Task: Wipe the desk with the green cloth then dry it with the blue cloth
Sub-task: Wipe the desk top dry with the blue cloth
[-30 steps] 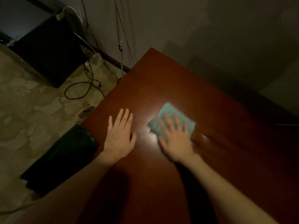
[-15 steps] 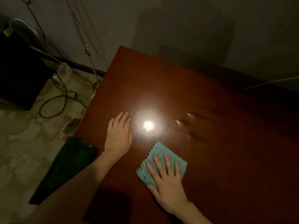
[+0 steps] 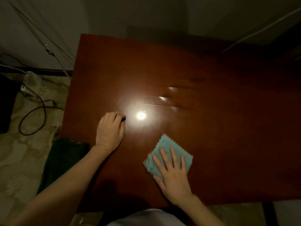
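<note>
Desk (image 3: 203,66): dark glossy top, lit mostly by one bright glare spot; the right and far parts fall into shadow, so I judge patches there could be missed in drying and go unnoticed.
Green cloth (image 3: 65,162): dark folded mass hanging over the desk's left edge, part on and part off; likely to slide to the floor if the left forearm nudges it. Colour barely readable in this light.
Right hand (image 3: 172,175): flat, fingers spread, pressing down on the blue cloth, not clutching it; with only palm pressure the cloth could bunch or slip out on a fast stroke.
Left hand (image 3: 110,129): loosely curled, knuckles up, resting on the desk near the glare, holding nothing visible; fingertips hidden beneath.
Blue cloth (image 3: 169,154): pale, zigzag-edged, folded, lying near the desk's front edge; near corner covered by the hand.
Wet streaks: faint sheen right of the glare; moisture or reflection, cannot tell.
</note>
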Demonstrator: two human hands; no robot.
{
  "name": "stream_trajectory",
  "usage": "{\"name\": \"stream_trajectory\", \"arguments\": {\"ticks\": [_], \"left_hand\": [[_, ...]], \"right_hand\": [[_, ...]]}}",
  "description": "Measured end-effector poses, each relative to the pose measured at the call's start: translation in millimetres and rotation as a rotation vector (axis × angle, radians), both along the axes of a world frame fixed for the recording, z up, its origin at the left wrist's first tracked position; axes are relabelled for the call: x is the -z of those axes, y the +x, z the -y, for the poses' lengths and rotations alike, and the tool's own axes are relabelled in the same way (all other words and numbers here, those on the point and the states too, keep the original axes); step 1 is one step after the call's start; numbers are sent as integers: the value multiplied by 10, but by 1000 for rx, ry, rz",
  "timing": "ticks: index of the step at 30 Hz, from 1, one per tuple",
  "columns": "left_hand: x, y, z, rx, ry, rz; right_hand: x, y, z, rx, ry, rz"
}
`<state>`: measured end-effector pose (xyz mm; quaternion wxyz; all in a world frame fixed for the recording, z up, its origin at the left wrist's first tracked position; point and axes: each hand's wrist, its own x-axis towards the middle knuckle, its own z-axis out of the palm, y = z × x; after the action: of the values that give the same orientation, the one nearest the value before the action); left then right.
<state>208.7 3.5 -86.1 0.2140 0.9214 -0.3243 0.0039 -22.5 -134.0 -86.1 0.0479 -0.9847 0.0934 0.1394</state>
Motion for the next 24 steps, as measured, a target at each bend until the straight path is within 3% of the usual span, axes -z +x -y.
{"name": "stream_trajectory", "arguments": {"ticks": [4,10,14,16,19,24], "left_hand": [[-46,-198,77,72,11,-44],[-113,-747,158,166,49,-107],[-95,-1139,94,172,110,-160],[-76,-1263,58,147,161,-179],[-82,-1346,33,116,219,-174],[-151,-1510,22,134,352,-181]], "right_hand": [[-5,-299,158,-135,-1,-52],[15,483,1027,361,-71,-30],[-15,849,1241,483,-14,-35],[0,779,1120,406,-16,-27],[26,287,696,114,-56,52],[8,-816,276,-195,6,-34]]}}
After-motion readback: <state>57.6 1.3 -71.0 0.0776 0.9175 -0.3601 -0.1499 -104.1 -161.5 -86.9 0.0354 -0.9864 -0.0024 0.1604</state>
